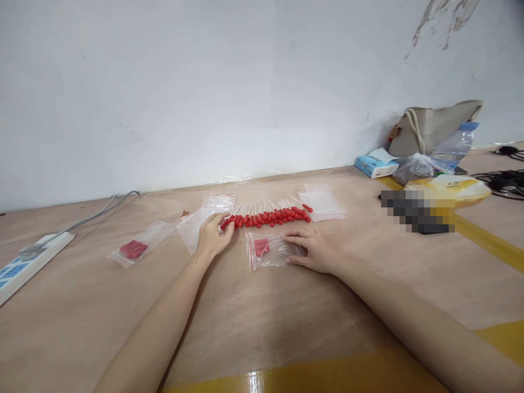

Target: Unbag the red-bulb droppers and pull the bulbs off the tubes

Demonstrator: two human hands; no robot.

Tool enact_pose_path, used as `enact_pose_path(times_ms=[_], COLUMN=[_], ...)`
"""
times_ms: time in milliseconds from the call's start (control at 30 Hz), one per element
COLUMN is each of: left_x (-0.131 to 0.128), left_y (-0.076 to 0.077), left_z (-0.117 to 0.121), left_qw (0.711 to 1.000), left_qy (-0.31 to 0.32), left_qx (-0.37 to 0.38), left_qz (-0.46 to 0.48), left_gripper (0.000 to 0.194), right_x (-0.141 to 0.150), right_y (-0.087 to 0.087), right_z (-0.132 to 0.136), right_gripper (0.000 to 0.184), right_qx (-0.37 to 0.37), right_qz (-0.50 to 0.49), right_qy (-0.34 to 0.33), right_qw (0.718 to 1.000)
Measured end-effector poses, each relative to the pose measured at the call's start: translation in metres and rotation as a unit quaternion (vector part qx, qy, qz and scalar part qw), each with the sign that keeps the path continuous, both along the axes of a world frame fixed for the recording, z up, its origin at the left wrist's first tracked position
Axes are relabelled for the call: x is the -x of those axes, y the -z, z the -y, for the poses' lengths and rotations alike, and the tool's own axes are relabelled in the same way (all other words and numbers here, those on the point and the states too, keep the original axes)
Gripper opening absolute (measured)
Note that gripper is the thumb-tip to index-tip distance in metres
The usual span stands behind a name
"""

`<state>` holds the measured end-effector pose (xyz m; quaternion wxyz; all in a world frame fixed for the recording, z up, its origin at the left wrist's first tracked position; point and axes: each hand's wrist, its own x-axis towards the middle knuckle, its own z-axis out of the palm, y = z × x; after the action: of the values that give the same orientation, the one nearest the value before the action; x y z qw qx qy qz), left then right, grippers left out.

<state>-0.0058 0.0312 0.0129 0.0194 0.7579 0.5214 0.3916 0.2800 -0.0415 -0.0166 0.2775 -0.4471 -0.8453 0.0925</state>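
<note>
A row of white sticks with red bulbous tips point(270, 217) lies fanned out on the tabletop, the tips toward me. My left hand point(213, 233) is at the row's left end, thumb and fingers closed around a red tip there. Just in front of the row lies a clear zip bag point(276, 257) holding a few red pieces point(262, 247). Over this bag's right end rests my right hand point(313, 250), its thumb and fingers apart. Another zip bag point(161, 232) with red-tipped sticks lies at the left. Flat clear bags point(216, 203) lie partly behind my left hand.
More clear bags point(325, 203) are stacked right of the row. A power strip point(36, 262) with a grey cable stands far left. Toward the right wall are a tissue pack point(374, 165), a beige bag point(440, 128), a plastic bottle point(460, 143) and a yellow package point(470, 190).
</note>
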Motion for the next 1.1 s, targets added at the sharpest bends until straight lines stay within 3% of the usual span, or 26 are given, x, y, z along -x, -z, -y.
enact_pose_path(times_ms=[167,300,433,700,967,1100], left_x=[0.0,-0.009,-0.022,-0.029,-0.034,-0.037], left_y=[0.004,0.011,0.011,0.009,0.014,0.009], left_z=[0.016,0.051,0.074,0.072,0.07,0.072], left_qw=[0.994,0.997,0.984,0.967,0.96,0.961], left_qy=[-0.043,0.062,0.158,0.157,0.156,0.189], left_qx=[-0.087,-0.019,0.08,0.199,0.223,0.199], left_qz=[0.056,0.038,0.022,0.018,0.068,0.014], left_gripper=[0.016,0.008,0.017,0.028,0.027,0.017], right_x=[0.0,0.0,-0.001,0.003,0.003,0.004], right_y=[-0.002,-0.001,0.001,-0.001,-0.003,-0.003], right_z=[0.0,0.0,0.0,0.003,0.003,0.003], right_gripper=[0.05,0.05,0.05,0.05,0.052,0.052], right_qx=[0.006,0.007,-0.005,-0.006,0.02,0.022], right_qz=[0.006,0.008,0.008,-0.015,-0.015,-0.018], right_qy=[0.001,-0.001,-0.001,-0.034,-0.035,-0.042], right_qw=[1.0,1.0,1.0,0.999,0.999,0.999])
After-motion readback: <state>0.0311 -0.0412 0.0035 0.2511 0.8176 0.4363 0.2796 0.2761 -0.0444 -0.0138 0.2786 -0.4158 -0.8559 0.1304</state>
